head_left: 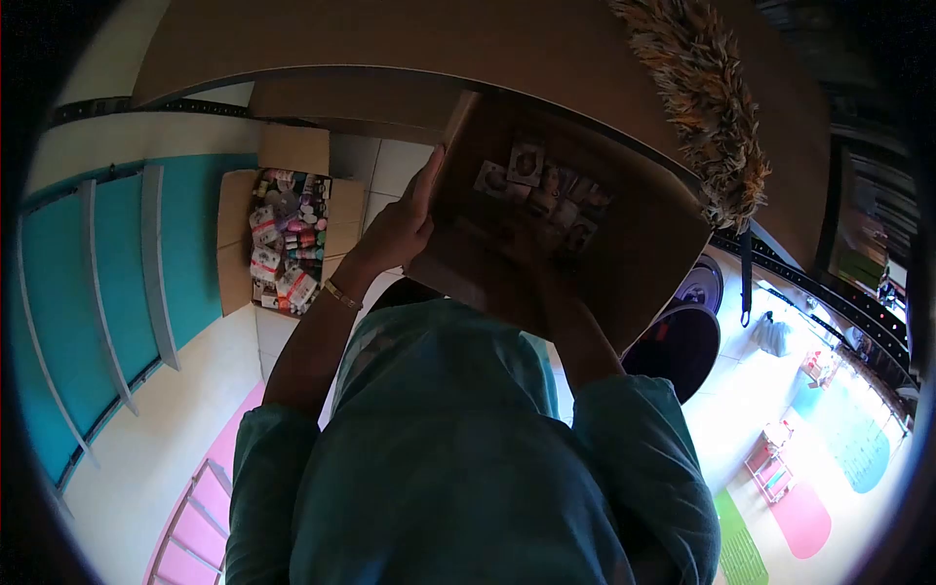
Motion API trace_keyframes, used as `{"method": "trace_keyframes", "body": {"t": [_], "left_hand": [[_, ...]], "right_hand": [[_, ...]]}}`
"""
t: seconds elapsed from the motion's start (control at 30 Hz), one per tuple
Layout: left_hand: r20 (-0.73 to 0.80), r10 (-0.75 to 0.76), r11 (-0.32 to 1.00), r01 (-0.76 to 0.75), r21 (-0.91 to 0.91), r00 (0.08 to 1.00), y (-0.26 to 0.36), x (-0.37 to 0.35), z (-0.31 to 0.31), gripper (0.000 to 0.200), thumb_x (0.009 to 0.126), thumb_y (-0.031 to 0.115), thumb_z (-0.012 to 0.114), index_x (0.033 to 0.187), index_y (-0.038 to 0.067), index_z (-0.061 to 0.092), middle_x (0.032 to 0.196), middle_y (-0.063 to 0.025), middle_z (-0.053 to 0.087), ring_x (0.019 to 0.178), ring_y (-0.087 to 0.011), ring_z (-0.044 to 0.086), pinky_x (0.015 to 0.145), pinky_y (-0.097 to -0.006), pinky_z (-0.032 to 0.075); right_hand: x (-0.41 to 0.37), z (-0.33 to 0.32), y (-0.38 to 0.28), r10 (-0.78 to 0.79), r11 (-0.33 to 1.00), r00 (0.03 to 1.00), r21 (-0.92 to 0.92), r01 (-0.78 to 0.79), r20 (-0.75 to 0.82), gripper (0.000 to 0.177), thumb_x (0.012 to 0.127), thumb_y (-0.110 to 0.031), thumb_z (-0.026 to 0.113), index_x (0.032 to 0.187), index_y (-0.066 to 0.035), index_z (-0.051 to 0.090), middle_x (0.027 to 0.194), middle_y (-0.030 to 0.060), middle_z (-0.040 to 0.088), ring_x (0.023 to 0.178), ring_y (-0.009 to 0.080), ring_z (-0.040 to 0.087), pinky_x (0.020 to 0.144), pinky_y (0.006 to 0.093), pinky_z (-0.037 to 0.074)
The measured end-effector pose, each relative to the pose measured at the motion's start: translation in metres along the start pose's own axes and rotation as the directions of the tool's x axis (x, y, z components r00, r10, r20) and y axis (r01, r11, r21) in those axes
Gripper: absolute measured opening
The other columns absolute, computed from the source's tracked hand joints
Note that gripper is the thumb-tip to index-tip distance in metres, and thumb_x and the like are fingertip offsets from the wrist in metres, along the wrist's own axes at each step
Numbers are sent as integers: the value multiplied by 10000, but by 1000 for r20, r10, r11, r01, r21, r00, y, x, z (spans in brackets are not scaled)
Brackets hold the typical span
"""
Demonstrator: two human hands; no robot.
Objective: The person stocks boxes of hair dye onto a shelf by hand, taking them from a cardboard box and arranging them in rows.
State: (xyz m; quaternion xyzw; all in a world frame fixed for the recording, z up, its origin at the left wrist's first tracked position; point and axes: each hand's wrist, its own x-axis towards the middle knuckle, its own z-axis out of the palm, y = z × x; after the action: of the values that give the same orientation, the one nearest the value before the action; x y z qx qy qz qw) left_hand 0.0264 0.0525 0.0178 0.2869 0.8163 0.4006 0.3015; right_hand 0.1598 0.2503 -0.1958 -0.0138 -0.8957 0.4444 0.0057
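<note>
An open cardboard box (pixel 643 263) is tilted in front of my body, its inside in deep shadow. My left hand (pixel 402 226) grips the box's left wall near the edge, fingers pointing up along it. Down inside the box reaches my right hand (pixel 526 244), close to several small packs with printed pictures (pixel 526 164) on the bottom. Its fingers are too dark to make out, so whether it holds a pack does not show.
Another open carton (pixel 237 244), full of small bottles and packets, stands on the tiled floor at left. A brown feather duster (pixel 717 117) hangs at upper right beside a brown board (pixel 409 39). A dark round tub (pixel 682 341) is right of the box. Teal shelving (pixel 117 283) lines the left.
</note>
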Motion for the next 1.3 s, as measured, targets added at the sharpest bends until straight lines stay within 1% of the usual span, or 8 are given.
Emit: {"method": "trace_keyframes", "body": {"t": [0.13,0.43,0.53,0.73,0.9,0.97,1.07,1.3], "left_hand": [[-55,42,998,-39,53,998,-6,-2,4,807,708,-72,419,1337,163,-30,1365,-143,167,1103,-366,393,812,-399,445],[-220,221,975,-222,21,950,-8,1,12,685,795,39,444,1342,126,40,1332,-178,217,1199,-355,276,953,-372,323],[-469,300,874,-43,483,831,12,-17,17,636,838,192,464,1340,105,84,1287,-204,260,1204,-333,262,1004,-374,222],[-383,252,591,-455,-666,889,43,-34,40,642,845,401,423,1329,117,110,1204,-173,354,1134,-264,358,981,-402,255],[-203,116,57,-210,-976,972,64,-37,10,702,785,586,383,1300,143,208,1187,-148,402,1030,-232,471,877,-441,398],[-132,194,-270,-77,-960,972,64,-35,-8,734,753,643,365,1276,138,269,1190,-143,407,1036,-257,467,864,-501,398],[-114,179,-381,-38,-924,977,69,-29,-27,755,722,689,334,1242,142,347,1187,-122,431,1053,-273,463,866,-618,317],[-80,76,-422,-41,-906,994,79,-29,-55,727,718,699,322,1257,212,333,1216,-111,406,1067,-346,438,860,-649,288]], "right_hand": [[-5,-24,-30,163,910,976,360,-205,143,317,570,-106,718,820,-66,527,784,71,519,794,214,509,742,351,414],[-12,-132,-178,128,992,942,45,-119,-310,571,534,-97,780,996,-74,445,1010,46,445,969,169,448,809,306,390],[-19,-128,-194,130,979,890,200,-45,-437,612,523,-64,781,1015,-67,417,1024,63,426,1003,180,427,837,310,376],[-19,-91,-246,263,669,886,734,118,-382,635,565,-43,765,1066,-67,375,1051,66,409,1024,174,413,887,311,348],[-14,-135,-251,1,945,968,317,80,-249,454,638,-95,721,1025,-40,491,1038,86,490,959,220,502,816,320,404],[-5,-193,-266,62,997,871,69,-32,-488,283,712,-143,660,958,-45,560,982,105,537,931,227,519,791,320,414],[14,-263,-217,-147,875,579,-379,-302,-802,391,756,-179,604,1105,-52,482,1015,141,522,951,262,507,814,347,405],[58,-275,-161,-32,872,762,-391,-296,-647,420,778,-219,544,1164,-100,427,1000,172,507,907,350,498,765,397,413]]}}
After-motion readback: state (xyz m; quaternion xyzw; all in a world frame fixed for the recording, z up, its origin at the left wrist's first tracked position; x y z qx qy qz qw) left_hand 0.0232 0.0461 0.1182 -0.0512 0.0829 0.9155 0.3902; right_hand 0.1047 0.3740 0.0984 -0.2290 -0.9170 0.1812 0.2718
